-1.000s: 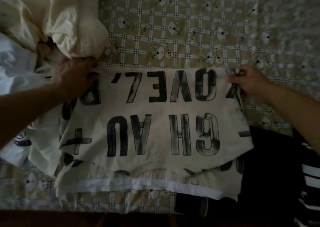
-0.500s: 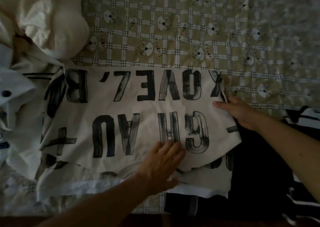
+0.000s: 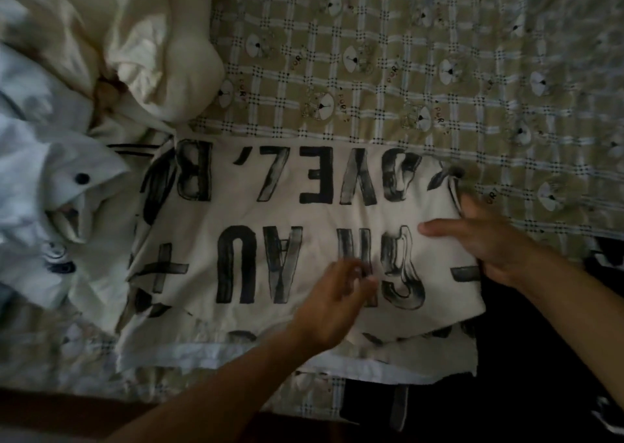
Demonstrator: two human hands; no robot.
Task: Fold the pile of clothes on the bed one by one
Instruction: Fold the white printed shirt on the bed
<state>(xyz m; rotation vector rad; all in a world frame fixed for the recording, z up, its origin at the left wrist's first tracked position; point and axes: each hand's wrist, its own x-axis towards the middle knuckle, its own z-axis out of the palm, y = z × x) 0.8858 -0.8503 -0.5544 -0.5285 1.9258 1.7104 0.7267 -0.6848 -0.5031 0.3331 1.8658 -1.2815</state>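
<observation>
Nearest you, at the bed's edge, a dark garment (image 3: pixel 526 358) lies under the right end of the piece you are working on. That piece is the lettered garment (image 3: pixel 270 226), spread across the middle of the bed with its upper layer folded toward you and a white hem (image 3: pixel 236 354) showing below it.

Your left hand (image 3: pixel 332 304) rests on the lower lettering with its grip slack: the fingers are extended, a little blurred, and hold nothing. Your right hand (image 3: pixel 489 240) is spread over the right edge with the thumb out across the cloth. It looks like an open press rather than a pinch, though I cannot tell whether any fingertip is hooked under the edge.

You seem to be smoothing the first fold. Next you will likely need a firm hold on one side edge to bring it across the middle without dragging the layers apart.

To the left wait a white buttoned shirt (image 3: pixel 67 185) and, farther off, a cream bundle (image 3: pixel 135 37) — still unfolded. Beyond them lies the checked bedsheet (image 3: pixel 371 71).

A second ago your hands were up at the two far corners of the fold. Half a second ago they had dropped to roughly where they are now — the left has since crept slightly up the letters.
</observation>
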